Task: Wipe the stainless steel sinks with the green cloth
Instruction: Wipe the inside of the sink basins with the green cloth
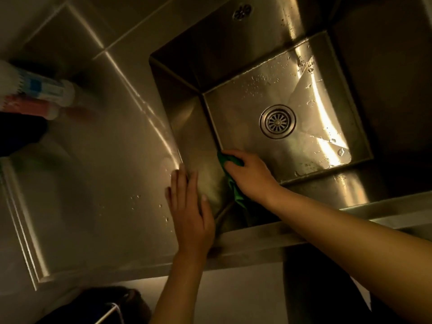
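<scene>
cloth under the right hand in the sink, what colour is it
Green: the crumpled cloth pressed against the steel sink's wall, clearest in the head view.

kitchen | steel sink [187, 118] with drain [277, 121] | steel counter [105, 183]

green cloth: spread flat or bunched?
Bunched. The green cloth is crumpled under the right hand at the sink's near-left corner, a tail trailing down beside the wrist.
</scene>
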{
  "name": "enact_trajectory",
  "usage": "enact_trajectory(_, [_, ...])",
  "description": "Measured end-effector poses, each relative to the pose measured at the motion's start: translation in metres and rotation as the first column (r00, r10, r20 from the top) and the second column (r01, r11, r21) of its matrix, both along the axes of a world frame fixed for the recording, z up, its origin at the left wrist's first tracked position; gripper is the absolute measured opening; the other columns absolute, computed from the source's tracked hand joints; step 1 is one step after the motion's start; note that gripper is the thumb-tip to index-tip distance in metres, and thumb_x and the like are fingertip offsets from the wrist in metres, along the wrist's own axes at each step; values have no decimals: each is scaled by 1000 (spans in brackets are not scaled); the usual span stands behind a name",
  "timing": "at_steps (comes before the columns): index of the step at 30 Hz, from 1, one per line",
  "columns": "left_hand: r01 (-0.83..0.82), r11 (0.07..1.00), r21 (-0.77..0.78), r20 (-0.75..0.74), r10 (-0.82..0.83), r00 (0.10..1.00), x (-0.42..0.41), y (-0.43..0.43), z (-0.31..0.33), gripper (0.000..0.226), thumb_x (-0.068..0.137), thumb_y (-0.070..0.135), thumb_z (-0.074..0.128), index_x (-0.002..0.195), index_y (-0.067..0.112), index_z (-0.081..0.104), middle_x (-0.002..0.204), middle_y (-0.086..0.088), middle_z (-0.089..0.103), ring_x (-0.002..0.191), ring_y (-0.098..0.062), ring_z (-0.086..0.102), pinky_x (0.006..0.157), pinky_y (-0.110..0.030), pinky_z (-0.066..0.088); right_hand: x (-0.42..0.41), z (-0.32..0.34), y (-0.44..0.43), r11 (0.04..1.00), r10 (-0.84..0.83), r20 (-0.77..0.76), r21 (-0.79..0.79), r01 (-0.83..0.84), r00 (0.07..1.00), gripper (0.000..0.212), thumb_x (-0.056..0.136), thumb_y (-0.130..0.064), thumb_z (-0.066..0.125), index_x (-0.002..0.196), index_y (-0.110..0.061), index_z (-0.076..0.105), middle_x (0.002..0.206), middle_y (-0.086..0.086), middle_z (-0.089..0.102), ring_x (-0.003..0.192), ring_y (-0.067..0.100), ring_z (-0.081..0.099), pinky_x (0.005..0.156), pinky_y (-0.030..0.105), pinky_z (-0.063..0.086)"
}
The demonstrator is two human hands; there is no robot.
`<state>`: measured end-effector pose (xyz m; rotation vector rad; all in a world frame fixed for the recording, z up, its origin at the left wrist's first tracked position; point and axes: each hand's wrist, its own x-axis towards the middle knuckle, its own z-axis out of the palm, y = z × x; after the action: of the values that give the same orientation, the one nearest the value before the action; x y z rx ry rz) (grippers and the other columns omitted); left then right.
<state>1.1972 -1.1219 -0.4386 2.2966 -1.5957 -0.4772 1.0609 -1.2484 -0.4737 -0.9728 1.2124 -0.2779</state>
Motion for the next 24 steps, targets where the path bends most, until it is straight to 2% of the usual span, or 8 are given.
enact_trajectory(3, [-24,998,49,-5,24,1000,-28,21,4,56,104,28,36,160,21,32,172,0,19,160,-25,14,121,-67,20,-20,2,6,973,230,-52,23,-229,972,42,97,-33,59,138,-33,61,115,-3,71,80,-5,64,61,1,42])
enact_trajectory(5, [-108,993,56,-29,109,994,-38,26,6,58,104,30,38,161,18,31,172,2,18,160,-24,13,122,-66,20,-27,3,18,914,402,-85,-28,-406,912,49,96,-32,61,144,-28,56,138,1,62,114,13,64,86,9,43])
enact_trajectory(7, [-163,984,75,-33,166,986,-49,28,8,58,104,30,38,160,16,33,172,2,18,160,-24,11,122,-66,20,-28,5,28,793,599,-99,-57,-606,794,66,94,-35,62,155,-22,40,158,5,42,141,22,45,110,20,35])
enact_trajectory(10, [-140,980,140,45,135,990,-64,28,8,53,102,26,38,154,17,46,171,-1,24,161,-26,6,122,-67,18,-26,5,27,581,806,-114,-31,-813,580,85,95,-46,55,163,-19,13,170,6,11,155,25,17,125,35,21])
enact_trajectory(15, [-148,963,224,101,129,987,-63,27,8,43,100,27,44,136,20,66,158,2,47,161,-28,2,120,-70,20,-40,4,13,271,953,-150,26,-962,264,69,95,-61,36,158,-34,27,169,-6,14,157,28,5,122,64,10])
enact_trajectory(17, [-128,961,245,108,105,989,-65,28,8,42,97,29,49,134,22,68,152,4,54,160,-31,2,120,-70,19,-52,4,6,259,957,-148,55,-964,249,67,94,-65,35,156,-41,29,169,-11,16,156,30,5,123,62,9])
enact_trajectory(19, [-110,957,269,105,85,991,-70,33,9,41,96,33,50,132,26,68,149,6,57,160,-31,4,123,-68,14,-68,4,-1,272,953,-152,50,-961,262,64,96,-62,37,155,-40,32,168,-11,20,156,28,11,125,46,8])
enact_trajectory(24, [-217,910,352,83,201,976,-97,33,8,36,99,44,42,119,40,72,142,16,60,148,-10,37,127,-54,-6,-113,-2,-16,311,938,-197,109,-944,286,60,98,-59,37,155,-42,32,166,-15,23,153,17,21,122,28,14])
